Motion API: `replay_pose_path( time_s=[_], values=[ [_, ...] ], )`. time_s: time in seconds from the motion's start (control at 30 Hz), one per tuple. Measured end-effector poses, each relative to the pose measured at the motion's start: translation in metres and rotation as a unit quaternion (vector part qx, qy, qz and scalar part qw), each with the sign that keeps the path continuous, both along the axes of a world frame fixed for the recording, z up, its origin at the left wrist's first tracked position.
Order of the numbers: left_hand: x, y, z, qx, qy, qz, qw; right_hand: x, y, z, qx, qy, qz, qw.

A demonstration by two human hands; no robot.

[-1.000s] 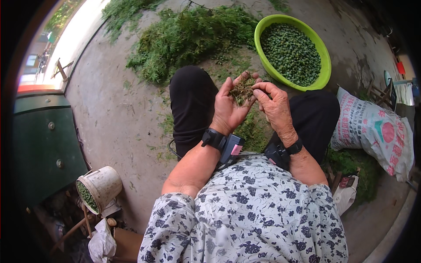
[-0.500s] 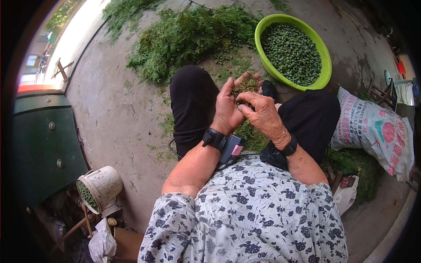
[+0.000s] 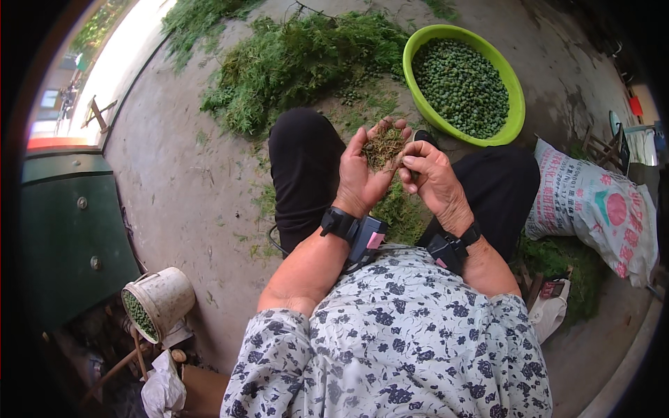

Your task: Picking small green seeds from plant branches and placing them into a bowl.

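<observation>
Between my knees, my left hand (image 3: 358, 171) is cupped, palm up, around a small heap of dry brown-green plant bits (image 3: 384, 148). My right hand (image 3: 430, 173) is at the heap's right edge, thumb and forefinger pinched together. Whatever is between those fingertips is too small to make out. Beyond the hands, to the right, stands a lime-green basin (image 3: 518, 104) holding many small round green cones or berries (image 3: 463, 87). Loose green sprigs (image 3: 398, 217) lie on the floor below my hands.
A large pile of feathery green branches (image 3: 293, 73) spreads over the concrete floor ahead. On the right a printed white sack (image 3: 592, 205) leans over more greenery. At lower left, a tilted white bucket (image 3: 167, 299) holds green cones or berries, beside a dark green panel (image 3: 73, 237).
My right hand has drawn back to the right from over the left palm, leaving more of the heap in sight. My left hand stays cupped in nearly the same place.
</observation>
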State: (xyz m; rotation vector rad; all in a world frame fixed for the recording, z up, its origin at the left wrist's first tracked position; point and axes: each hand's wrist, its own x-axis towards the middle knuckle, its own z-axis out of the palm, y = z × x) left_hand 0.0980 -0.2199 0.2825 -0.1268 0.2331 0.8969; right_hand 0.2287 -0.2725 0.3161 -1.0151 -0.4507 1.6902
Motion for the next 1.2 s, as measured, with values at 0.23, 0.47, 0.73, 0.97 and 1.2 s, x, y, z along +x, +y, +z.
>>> replay_pose_path(
  time_s=[0.23, 0.47, 0.73, 0.97, 1.2],
  values=[
    [-0.004, 0.0, 0.005, 0.004, 0.018, -0.002, 1.0, 0.032, 0.007, -0.015, -0.109, 0.038, -0.2, 0.973],
    [0.0, -0.002, 0.011, 0.013, 0.034, -0.04, 0.999, 0.133, 0.06, -0.003, 0.069, 0.258, -0.37, 0.89],
    [0.002, -0.004, -0.006, 0.044, 0.037, -0.07, 0.996, 0.074, 0.033, 0.001, 0.081, -0.099, -0.151, 0.98],
    [0.003, -0.006, -0.017, -0.003, 0.024, -0.078, 0.997, -0.018, 0.017, 0.0, 0.235, -0.493, -0.008, 0.837],
    [-0.004, -0.005, -0.01, -0.033, 0.14, -0.042, 0.989, -0.016, 0.016, 0.006, 0.215, -0.517, -0.034, 0.828]
  ],
)
